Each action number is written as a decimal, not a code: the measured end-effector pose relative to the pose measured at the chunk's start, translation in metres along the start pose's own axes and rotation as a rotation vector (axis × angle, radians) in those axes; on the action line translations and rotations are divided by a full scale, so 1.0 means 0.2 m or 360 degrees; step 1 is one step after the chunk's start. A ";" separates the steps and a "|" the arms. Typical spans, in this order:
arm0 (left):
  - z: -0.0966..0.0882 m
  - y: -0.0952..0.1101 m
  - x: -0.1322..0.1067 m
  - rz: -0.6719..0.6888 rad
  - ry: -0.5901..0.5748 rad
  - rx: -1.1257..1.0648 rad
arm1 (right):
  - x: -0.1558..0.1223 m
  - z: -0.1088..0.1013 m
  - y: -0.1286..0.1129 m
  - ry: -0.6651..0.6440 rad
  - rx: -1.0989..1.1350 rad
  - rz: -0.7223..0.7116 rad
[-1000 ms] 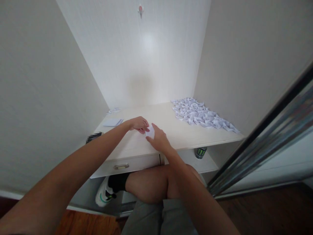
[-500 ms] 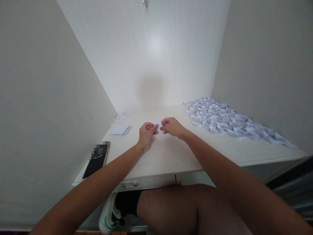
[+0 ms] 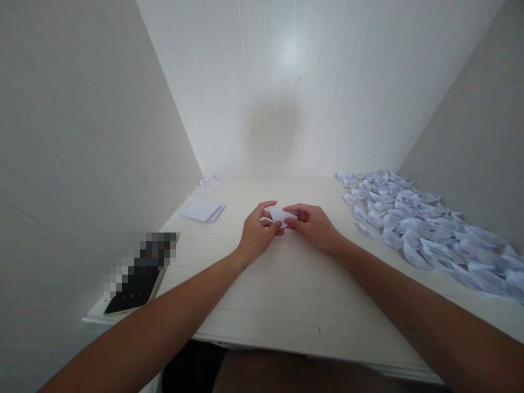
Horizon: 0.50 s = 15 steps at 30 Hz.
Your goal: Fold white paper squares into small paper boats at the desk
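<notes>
Between my two hands, just above the desk, is a small piece of white paper (image 3: 281, 215). My left hand (image 3: 262, 229) grips its left side, with the thumb on the near face and the fingers curled around it. On the other side my right hand (image 3: 310, 221) pinches the paper between thumb and fingers. Part of the sheet is hidden by my fingertips, so its exact folds cannot be made out. To the left of my hands lies a small stack of white paper sheets (image 3: 201, 209), slightly fanned at its right edge.
Many folded white paper pieces (image 3: 409, 221) spread along the right side of the white desk (image 3: 262, 305). More white paper scraps (image 3: 213, 180) lie in the back left corner. A phone (image 3: 137, 286), partly pixelated, rests at the left edge. Walls enclose the back and both sides.
My view has tilted down and come closer to the desk. Both hands still hold the paper, and more of its white surface now shows between them.
</notes>
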<state>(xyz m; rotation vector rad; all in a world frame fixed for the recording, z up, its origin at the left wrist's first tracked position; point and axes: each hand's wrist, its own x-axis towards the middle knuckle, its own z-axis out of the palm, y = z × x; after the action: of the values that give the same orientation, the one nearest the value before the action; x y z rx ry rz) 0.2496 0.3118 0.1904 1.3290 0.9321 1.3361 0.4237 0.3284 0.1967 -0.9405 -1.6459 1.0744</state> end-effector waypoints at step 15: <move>0.00 0.02 -0.02 0.0059 0.0037 -0.0118 | -0.02 0.04 -0.04 0.0267 -0.0407 -0.0164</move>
<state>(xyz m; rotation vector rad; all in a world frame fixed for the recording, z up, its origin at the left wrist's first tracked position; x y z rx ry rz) 0.2497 0.3074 0.1938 1.2820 0.8689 1.4043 0.4174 0.3199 0.2017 -1.0672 -1.6964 0.7064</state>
